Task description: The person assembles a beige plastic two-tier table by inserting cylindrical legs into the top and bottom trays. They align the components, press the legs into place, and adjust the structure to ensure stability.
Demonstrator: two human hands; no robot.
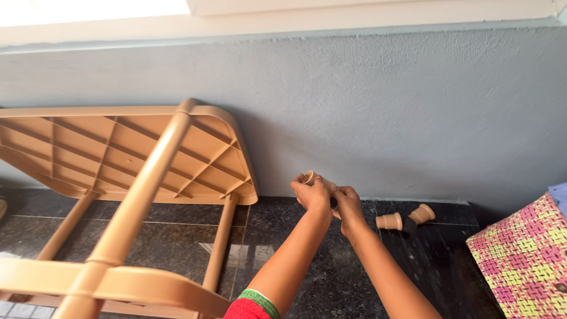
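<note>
My left hand [314, 195] and my right hand [347, 204] are pressed together in front of the grey wall, just above the dark floor. Between them they hold a small tan plastic leg cap [309, 177], whose open end sticks out above my left fingers. How the right fingers grip it is hidden behind the left hand. Two more tan leg caps lie on the floor to the right, one [389, 221] on its side and one [422, 213] tilted against a small black piece [409, 225]. A tan plastic table [127, 155] lies tipped on its side at the left, its ribbed underside facing me.
The table's legs [134, 207] stretch toward me across the dark polished stone floor [307, 272]. A pink and yellow woven mat or bag [522, 254] sits at the right edge. The grey textured wall [384, 106] closes off the far side.
</note>
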